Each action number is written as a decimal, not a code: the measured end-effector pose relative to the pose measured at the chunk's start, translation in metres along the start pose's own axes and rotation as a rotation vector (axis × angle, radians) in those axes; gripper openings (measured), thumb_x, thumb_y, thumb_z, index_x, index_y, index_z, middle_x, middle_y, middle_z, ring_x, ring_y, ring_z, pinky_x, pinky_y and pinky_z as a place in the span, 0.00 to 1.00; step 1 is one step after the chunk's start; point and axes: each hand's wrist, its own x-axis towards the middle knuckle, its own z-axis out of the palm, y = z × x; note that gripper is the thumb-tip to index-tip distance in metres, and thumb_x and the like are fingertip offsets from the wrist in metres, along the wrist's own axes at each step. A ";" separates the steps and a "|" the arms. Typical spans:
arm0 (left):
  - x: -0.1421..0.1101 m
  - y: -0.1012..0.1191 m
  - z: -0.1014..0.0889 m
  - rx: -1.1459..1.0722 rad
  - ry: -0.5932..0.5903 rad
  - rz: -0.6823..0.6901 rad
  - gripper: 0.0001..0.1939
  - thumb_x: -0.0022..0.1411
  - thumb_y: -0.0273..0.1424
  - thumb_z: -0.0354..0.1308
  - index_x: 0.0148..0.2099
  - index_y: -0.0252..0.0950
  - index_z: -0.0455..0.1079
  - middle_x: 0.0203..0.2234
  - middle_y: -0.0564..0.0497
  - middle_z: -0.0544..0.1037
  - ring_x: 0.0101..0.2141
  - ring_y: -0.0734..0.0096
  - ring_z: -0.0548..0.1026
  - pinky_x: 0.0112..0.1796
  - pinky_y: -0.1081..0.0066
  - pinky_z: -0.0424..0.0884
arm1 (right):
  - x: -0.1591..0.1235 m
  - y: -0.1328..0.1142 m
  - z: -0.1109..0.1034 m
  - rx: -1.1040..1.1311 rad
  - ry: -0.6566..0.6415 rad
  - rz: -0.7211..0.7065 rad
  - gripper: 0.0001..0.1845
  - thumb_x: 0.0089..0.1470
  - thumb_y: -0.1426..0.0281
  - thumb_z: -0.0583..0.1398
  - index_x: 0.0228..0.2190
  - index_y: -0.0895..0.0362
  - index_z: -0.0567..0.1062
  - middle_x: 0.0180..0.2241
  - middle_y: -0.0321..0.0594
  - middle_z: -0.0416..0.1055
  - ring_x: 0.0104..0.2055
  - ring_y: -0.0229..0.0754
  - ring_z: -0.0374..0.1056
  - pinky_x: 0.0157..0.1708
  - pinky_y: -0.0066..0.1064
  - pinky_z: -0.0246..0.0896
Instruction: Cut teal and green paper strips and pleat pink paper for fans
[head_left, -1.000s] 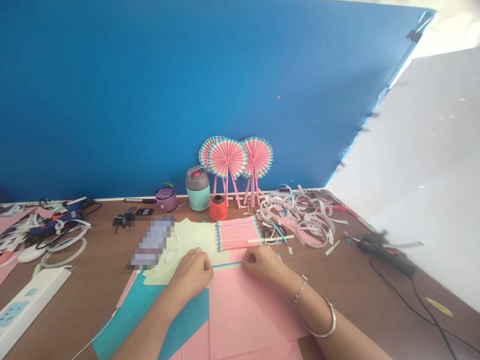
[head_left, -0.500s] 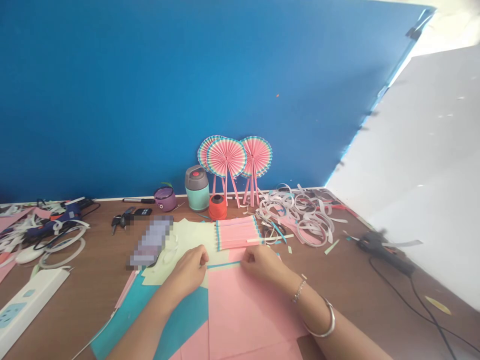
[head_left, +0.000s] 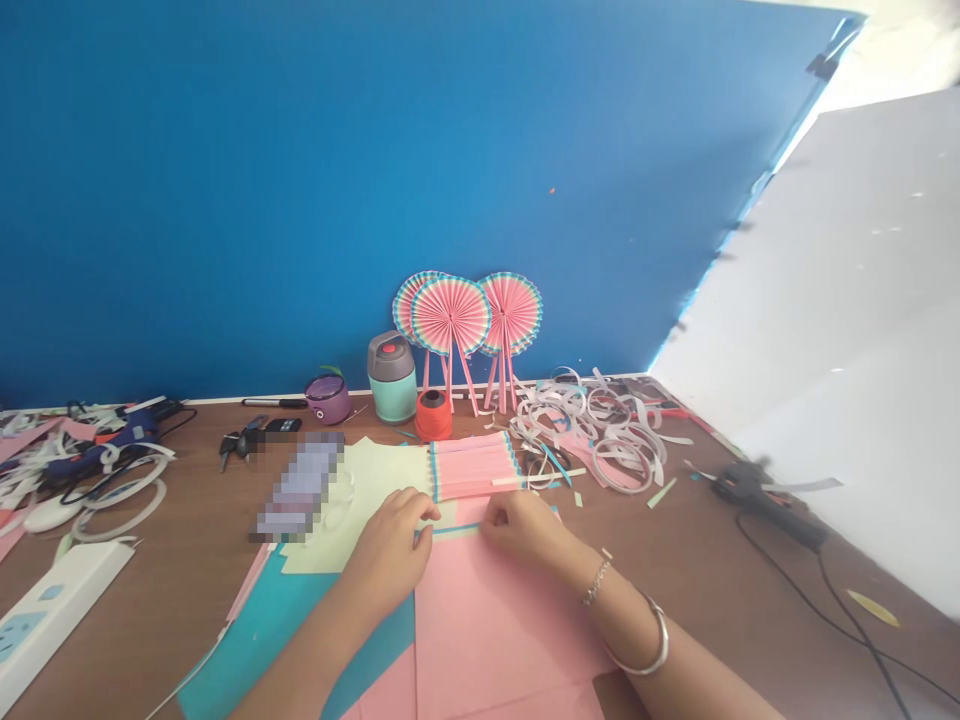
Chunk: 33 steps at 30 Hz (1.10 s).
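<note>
A pink paper sheet [head_left: 502,620] lies in front of me, with a narrow blue and cream band along its far edge. My right hand [head_left: 529,528] is closed in a pinch at the right part of that edge. Over the sheet's far left corner is my left hand [head_left: 394,548], its thumb and forefinger a little apart with nothing visible between them. Just beyond my hands lies a pleated pink paper piece [head_left: 475,465] with blue and cream ends. Cream sheets [head_left: 386,465] and a teal sheet [head_left: 262,620] are under and beside my left arm.
Pink pleated fans [head_left: 451,314] stand at the blue wall beside a teal jar [head_left: 394,395], an orange container [head_left: 433,415] and a purple pot [head_left: 328,400]. Curled white strips [head_left: 630,450] lie right. A corded black tool [head_left: 765,500], a blurred phone [head_left: 301,485] and a power strip [head_left: 64,610] flank the papers.
My left hand has moved slightly right, onto the pink sheet's far left corner, and its thumb and forefinger have parted. My right hand stays in place.
</note>
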 end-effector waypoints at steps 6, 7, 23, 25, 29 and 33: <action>-0.004 0.004 -0.005 -0.091 -0.154 -0.121 0.09 0.49 0.25 0.47 0.34 0.40 0.63 0.33 0.53 0.70 0.30 0.70 0.68 0.32 0.71 0.64 | 0.000 0.000 0.001 0.006 -0.003 0.014 0.06 0.39 0.75 0.54 0.20 0.58 0.72 0.21 0.35 0.71 0.23 0.33 0.60 0.23 0.23 0.45; -0.004 0.003 -0.005 -0.111 -0.189 -0.122 0.10 0.49 0.25 0.48 0.35 0.40 0.63 0.34 0.53 0.70 0.29 0.70 0.68 0.32 0.71 0.64 | 0.000 -0.001 0.001 0.008 -0.005 0.014 0.06 0.40 0.75 0.54 0.20 0.58 0.72 0.21 0.35 0.71 0.23 0.33 0.60 0.23 0.23 0.45; -0.006 -0.006 -0.003 -0.083 -0.275 -0.094 0.12 0.50 0.28 0.51 0.39 0.42 0.65 0.40 0.53 0.70 0.42 0.65 0.70 0.40 0.70 0.63 | -0.013 -0.009 -0.022 -0.094 -0.044 -0.158 0.06 0.47 0.75 0.52 0.20 0.58 0.63 0.19 0.32 0.62 0.22 0.32 0.51 0.24 0.25 0.39; -0.006 -0.005 -0.003 -0.073 -0.273 -0.100 0.12 0.50 0.28 0.51 0.39 0.42 0.65 0.40 0.52 0.70 0.40 0.65 0.70 0.38 0.70 0.63 | -0.015 -0.011 -0.023 -0.118 -0.036 -0.169 0.07 0.48 0.76 0.52 0.20 0.57 0.62 0.19 0.32 0.61 0.21 0.32 0.50 0.23 0.25 0.38; -0.007 -0.006 -0.002 -0.062 -0.266 -0.097 0.11 0.50 0.28 0.51 0.39 0.41 0.65 0.38 0.52 0.70 0.35 0.66 0.70 0.35 0.70 0.63 | -0.019 -0.014 -0.027 -0.181 -0.018 -0.191 0.08 0.51 0.75 0.51 0.22 0.57 0.61 0.19 0.32 0.60 0.21 0.33 0.50 0.23 0.25 0.37; -0.007 -0.007 -0.002 -0.051 -0.264 -0.091 0.11 0.50 0.28 0.51 0.38 0.41 0.64 0.37 0.53 0.69 0.33 0.67 0.70 0.34 0.70 0.62 | -0.022 -0.015 -0.029 -0.256 -0.025 -0.225 0.07 0.55 0.73 0.50 0.25 0.57 0.62 0.20 0.34 0.61 0.21 0.34 0.52 0.23 0.26 0.37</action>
